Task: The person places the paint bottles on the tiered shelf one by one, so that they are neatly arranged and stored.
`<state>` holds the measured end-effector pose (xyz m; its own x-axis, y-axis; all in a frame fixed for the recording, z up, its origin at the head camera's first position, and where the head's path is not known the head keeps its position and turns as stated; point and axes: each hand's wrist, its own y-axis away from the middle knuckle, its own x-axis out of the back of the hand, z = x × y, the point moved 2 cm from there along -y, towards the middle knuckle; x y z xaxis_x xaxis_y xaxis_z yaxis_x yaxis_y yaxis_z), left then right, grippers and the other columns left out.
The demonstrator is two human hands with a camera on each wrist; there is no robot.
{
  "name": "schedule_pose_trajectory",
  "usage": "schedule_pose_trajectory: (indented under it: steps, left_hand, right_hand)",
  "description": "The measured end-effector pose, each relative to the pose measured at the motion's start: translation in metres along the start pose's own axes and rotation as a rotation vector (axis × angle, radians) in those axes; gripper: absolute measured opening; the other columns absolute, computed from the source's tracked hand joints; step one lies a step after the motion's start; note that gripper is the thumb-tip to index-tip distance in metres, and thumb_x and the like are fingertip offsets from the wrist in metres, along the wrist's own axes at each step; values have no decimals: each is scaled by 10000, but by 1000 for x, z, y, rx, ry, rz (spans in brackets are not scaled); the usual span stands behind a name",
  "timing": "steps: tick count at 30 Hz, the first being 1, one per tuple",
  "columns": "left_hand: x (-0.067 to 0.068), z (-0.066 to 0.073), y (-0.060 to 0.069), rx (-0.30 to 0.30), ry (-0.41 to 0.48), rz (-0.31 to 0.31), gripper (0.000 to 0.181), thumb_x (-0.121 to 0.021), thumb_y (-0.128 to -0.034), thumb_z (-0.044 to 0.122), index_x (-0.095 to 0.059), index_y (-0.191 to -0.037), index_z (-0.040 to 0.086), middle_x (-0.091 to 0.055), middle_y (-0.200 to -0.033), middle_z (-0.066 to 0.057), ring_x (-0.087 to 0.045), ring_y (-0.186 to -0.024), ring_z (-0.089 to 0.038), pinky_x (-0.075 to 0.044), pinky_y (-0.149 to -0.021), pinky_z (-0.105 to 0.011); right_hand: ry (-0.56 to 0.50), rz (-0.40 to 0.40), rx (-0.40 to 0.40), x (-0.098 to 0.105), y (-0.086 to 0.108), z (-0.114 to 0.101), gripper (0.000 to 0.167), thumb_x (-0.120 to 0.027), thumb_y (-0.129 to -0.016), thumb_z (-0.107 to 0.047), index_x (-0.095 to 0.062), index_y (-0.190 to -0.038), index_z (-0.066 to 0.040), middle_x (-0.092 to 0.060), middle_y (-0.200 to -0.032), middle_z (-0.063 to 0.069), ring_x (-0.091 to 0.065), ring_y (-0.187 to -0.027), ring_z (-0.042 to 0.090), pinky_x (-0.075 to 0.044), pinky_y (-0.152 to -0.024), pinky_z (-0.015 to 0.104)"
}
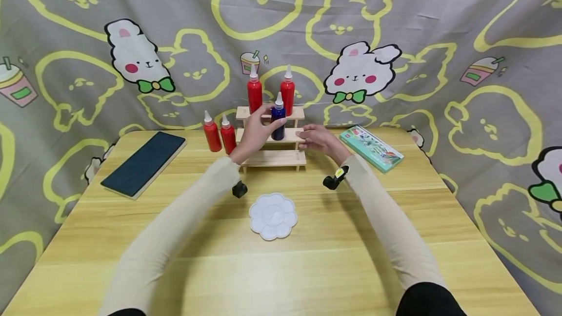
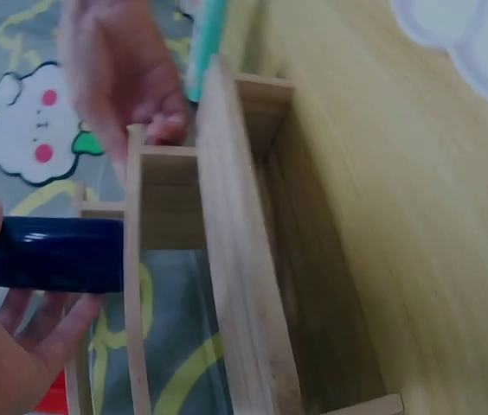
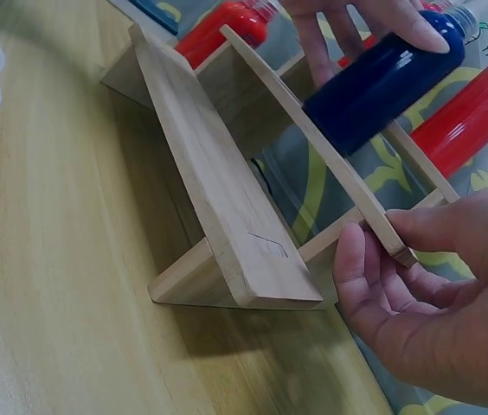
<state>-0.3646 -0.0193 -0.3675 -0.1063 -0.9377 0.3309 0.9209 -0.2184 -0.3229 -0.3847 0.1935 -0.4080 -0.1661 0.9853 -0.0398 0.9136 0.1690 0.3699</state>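
My left hand (image 1: 256, 132) holds a dark blue paint bottle (image 1: 278, 126) with a white nozzle; its base meets the middle step of a small wooden tiered stand (image 1: 274, 158). In the left wrist view, the thumb and fingers lie on either side of the blue bottle (image 2: 54, 254). At the stand's right end, my right hand (image 1: 322, 140) pinches the end of the middle step, thumb on top and fingers beneath, clearest in the right wrist view (image 3: 439, 294). Two red paint bottles (image 1: 254, 95) stand upright on the top step, behind the blue one.
Two more red bottles (image 1: 212, 135) stand on the table left of the stand. A white flower-shaped palette (image 1: 273, 216) lies in front. To the left is a dark flat book-like object (image 1: 145, 162); to the right, a green illustrated box (image 1: 371, 148). A patterned curtain (image 1: 281, 23) hangs behind.
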Motion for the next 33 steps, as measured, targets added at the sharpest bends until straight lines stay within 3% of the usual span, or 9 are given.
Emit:
schedule_pose_trajectory:
  steps: [8, 16, 21, 28, 33]
  left_hand:
    - [-17, 1, -6, -59, -36, -18, 536, -733, -1006, 264, -554, -1477, 83, -628, -1382, -142, -624, -1243, -301, -528, -1077, -427]
    - [-24, 3, -10, -49, -108, -34, 530, -711, -1019, 265, -540, -1492, 97, -619, -1373, -129, -644, -1223, -303, -539, -1072, -423]
    - [-26, 4, -10, -59, -126, -44, 532, -699, -1026, 268, -528, -1496, 87, -604, -1364, -134, -635, -1222, -293, -537, -1076, -406]
    - [-25, 3, -9, -56, -138, -49, 536, -700, -1025, 264, -520, -1501, 95, -595, -1374, -135, -643, -1218, -306, -550, -1062, -411]
    - [-26, 3, -10, -65, -149, -47, 537, -707, -1021, 272, -527, -1494, 94, -601, -1371, -130, -631, -1218, -290, -546, -1065, -398]
  right_hand:
    - [22, 25, -4, 3, 1, -1, 621, -616, -1047, -68, -287, -1566, 18, -535, -1044, 62, -622, -672, 111, -603, -745, 219]
    - [30, 20, 2, -1, 2, 0, 475, -618, -1044, -69, -368, -1442, -1, -552, -978, 41, -629, -661, 110, -605, -792, 255]
    - [75, 37, 21, -2, 4, 1, 494, -618, -1047, -87, -372, -1463, 17, -559, -1017, 61, -632, -687, 116, -607, -830, 274]
    - [110, 60, 50, -6, 6, -1, 318, -608, -1043, -56, -460, -1317, 9, -536, -983, 47, -600, -726, 115, -545, -1054, 422]
    - [119, 67, 59, -7, 7, -2, 220, -597, -1047, -57, -486, -1232, -17, -532, -964, 36, -566, -710, 96, -551, -1035, 421]
